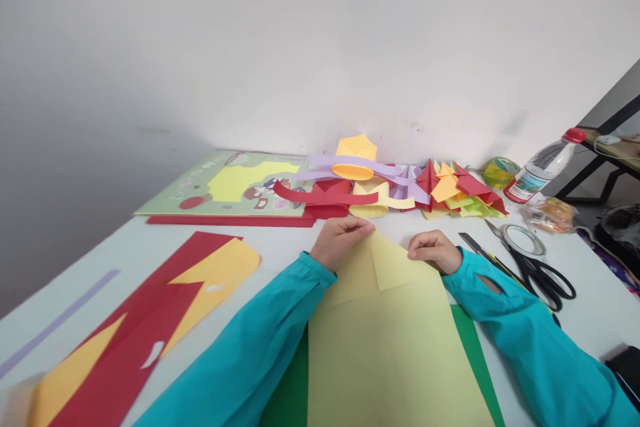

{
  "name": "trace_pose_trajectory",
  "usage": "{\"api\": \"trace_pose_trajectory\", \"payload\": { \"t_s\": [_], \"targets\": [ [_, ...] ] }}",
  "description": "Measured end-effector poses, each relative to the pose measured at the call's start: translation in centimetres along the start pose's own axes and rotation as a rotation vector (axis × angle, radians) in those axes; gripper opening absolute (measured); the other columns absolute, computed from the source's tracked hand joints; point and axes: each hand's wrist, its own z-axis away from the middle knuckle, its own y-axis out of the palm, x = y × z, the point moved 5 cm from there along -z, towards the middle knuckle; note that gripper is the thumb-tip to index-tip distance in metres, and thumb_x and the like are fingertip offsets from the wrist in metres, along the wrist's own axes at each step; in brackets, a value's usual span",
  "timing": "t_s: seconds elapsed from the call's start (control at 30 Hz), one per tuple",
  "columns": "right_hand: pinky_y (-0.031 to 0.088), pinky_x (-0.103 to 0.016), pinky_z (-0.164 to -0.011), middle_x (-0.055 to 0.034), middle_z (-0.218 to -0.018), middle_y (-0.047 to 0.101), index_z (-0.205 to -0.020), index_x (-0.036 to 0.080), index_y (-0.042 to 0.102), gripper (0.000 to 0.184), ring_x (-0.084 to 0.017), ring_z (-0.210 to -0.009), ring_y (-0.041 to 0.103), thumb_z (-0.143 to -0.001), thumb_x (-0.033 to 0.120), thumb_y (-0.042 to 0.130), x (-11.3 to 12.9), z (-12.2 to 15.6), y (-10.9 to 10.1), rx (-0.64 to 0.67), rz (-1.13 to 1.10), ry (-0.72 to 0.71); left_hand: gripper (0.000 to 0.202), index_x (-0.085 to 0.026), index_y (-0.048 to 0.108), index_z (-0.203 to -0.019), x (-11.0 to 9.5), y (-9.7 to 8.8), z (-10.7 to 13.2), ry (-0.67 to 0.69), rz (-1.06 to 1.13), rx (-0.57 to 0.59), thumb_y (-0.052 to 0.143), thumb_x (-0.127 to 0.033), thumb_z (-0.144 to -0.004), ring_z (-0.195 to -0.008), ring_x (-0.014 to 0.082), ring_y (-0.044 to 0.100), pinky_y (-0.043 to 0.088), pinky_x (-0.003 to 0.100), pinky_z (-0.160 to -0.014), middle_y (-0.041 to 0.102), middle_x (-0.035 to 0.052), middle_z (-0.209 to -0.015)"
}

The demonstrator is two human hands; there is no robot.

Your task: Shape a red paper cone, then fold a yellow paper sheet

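A large pale yellow sheet of paper lies before me, its far end folded over into a flap with a pointed top. My left hand pinches the tip of that point between thumb and fingers. On the sheet's far right edge, my right hand closes its thumb and fingertips on the paper. Under the yellow sheet is green paper, showing at both sides. Just beyond my hands sit a red rolled paper piece with long strips and a pale yellow one.
Red and orange paper pieces and a purple strip lie left. Behind are a green printed board and folded paper shapes. Scissors, a cutter knife, a tape roll and a tilted bottle occupy the right.
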Motion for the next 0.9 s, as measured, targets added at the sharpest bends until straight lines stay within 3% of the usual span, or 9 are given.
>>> {"api": "trace_pose_trajectory", "payload": {
  "t_s": [0.4, 0.67, 0.8, 0.9],
  "targets": [
    [0.032, -0.025, -0.045, 0.0024, -0.044, 0.055, -0.045, 0.017, 0.063, 0.009, -0.01, -0.044, 0.044, -0.046, 0.022, 0.071, 0.3, -0.4, -0.7, 0.038, -0.075, -0.103, 0.04, -0.015, 0.07, -0.065, 0.0, -1.8, -0.9, 0.011, -0.029, -0.08, 0.073, -0.053, -0.054, -0.064, 0.0164, 0.055, 0.043, 0.027, -0.058, 0.065, 0.0035, -0.066],
    [0.03, -0.028, -0.043, -0.0003, -0.035, 0.046, -0.035, 0.019, 0.051, 0.027, -0.012, -0.039, 0.041, -0.052, 0.033, 0.066, 1.3, -0.1, -0.7, 0.079, -0.116, -0.177, 0.041, -0.015, 0.069, -0.066, 0.8, -2.6, -1.3, -0.02, 0.032, -0.138, 0.075, -0.052, -0.052, -0.06, 0.0147, 0.054, 0.044, 0.026, -0.057, 0.064, 0.0019, -0.064],
    [0.029, -0.028, -0.044, 0.0015, -0.034, 0.04, -0.036, 0.02, 0.046, 0.038, -0.011, -0.039, 0.037, -0.062, 0.041, 0.065, 1.7, -0.1, -0.6, 0.018, -0.118, -0.23, 0.038, -0.015, 0.069, -0.067, 0.4, -1.5, -0.8, -0.051, 0.024, -0.042, 0.074, -0.05, -0.054, -0.062, 0.0159, 0.056, 0.045, 0.027, -0.058, 0.064, 0.0022, -0.064],
    [0.029, -0.025, -0.042, 0.0024, -0.042, 0.049, -0.049, 0.018, 0.054, 0.034, -0.009, -0.04, 0.04, -0.065, 0.044, 0.069, 1.4, -0.2, -0.3, -0.014, -0.09, -0.2, 0.034, -0.015, 0.068, -0.065, -0.3, 0.1, 0.0, -0.053, 0.002, 0.048, 0.071, -0.048, -0.056, -0.061, 0.015, 0.054, 0.043, 0.026, -0.056, 0.063, 0.0018, -0.064]
  ]
}}
